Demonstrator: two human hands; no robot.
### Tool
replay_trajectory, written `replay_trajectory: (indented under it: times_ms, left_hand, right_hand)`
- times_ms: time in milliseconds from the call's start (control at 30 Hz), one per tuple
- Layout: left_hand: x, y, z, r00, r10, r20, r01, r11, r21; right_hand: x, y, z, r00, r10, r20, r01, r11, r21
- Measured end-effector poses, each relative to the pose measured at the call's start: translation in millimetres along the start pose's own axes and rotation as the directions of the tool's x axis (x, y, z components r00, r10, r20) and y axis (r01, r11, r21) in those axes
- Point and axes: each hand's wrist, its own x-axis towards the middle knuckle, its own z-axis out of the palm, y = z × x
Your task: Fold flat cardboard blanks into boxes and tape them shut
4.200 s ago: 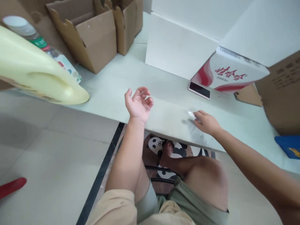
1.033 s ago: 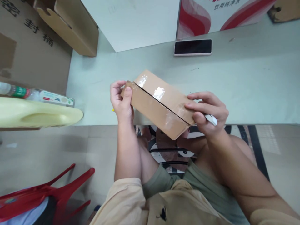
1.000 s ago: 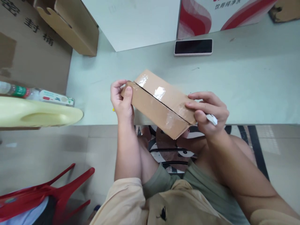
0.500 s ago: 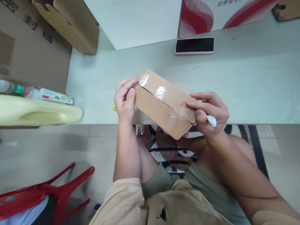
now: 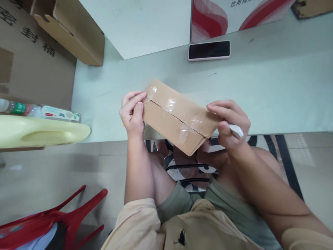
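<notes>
- A brown rectangular cardboard box [image 5: 166, 113] with clear tape across its seam is held slantwise at the front edge of the pale green table [image 5: 270, 83]
- The left hand [image 5: 133, 113] has thumb and fingers clamped on the box's left end
- The right hand [image 5: 231, 121] is closed around a slim white object [image 5: 236, 131], fingertips at the box's right end
- Beyond the box lies a flat black-screened phone [image 5: 209, 50] with a pale pink edge

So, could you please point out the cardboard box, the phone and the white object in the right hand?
Cardboard box [image 5: 170, 125]: head view, bare cardboard just below the seam.
Phone [image 5: 209, 50]: head view, middle of its dark screen.
White object [image 5: 237, 131]: head view, its protruding end.
</notes>
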Motion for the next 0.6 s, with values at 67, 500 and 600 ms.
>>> replay_trajectory:
  times_ms: [67,500,600]
  left_hand:
    - [-0.3,-3.0,-1.7,1.0,0.005,-0.008,-0.004,0.998,0.062]
    - [10.6,5.6,-5.9,0.878,-0.264,-0.399,0.26,0.963,-0.067]
    - [11.0,11.3,-4.2,0.855,-0.305,-0.419,0.287,0.952,-0.106]
  right_hand:
    - [1.5,1.1,-2.1,0.997,0.035,-0.065,-0.037,0.999,-0.029]
    - [-0.2,20.4,1.3,0.981,0.179,0.075,-0.147,0.938,-0.313]
    - [-2.7,24.2,4.5,0.967,0.187,0.172,-0.108,0.915,-0.388]
